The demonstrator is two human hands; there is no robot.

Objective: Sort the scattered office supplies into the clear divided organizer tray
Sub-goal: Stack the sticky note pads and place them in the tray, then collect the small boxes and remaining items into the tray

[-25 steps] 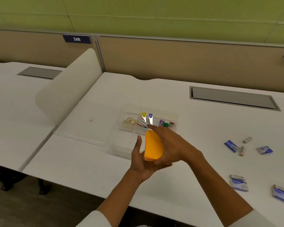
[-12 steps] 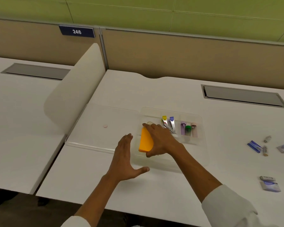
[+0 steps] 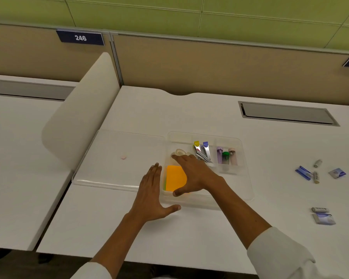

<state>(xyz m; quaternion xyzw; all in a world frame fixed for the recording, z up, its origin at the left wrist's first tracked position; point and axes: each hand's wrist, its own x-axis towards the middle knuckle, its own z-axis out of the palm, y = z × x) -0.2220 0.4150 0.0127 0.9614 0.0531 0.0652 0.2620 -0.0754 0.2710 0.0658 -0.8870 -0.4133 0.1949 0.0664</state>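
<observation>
Fingers (image 3: 181, 158) of the right hand (image 3: 195, 174) were spread flat over the orange sticky notes (image 3: 174, 178), laid in the near-left compartment of the organizer tray (image 3: 244, 178); nothing was gripped. Beside it, the left hand (image 3: 151, 196) was held loose. Light, bendable paper, judged best pinched at the edges.

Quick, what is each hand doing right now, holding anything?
Left hand: open, flat beside the organizer tray, holding nothing.
Right hand: open, fingers spread over the orange sticky notes, not gripping.
</observation>
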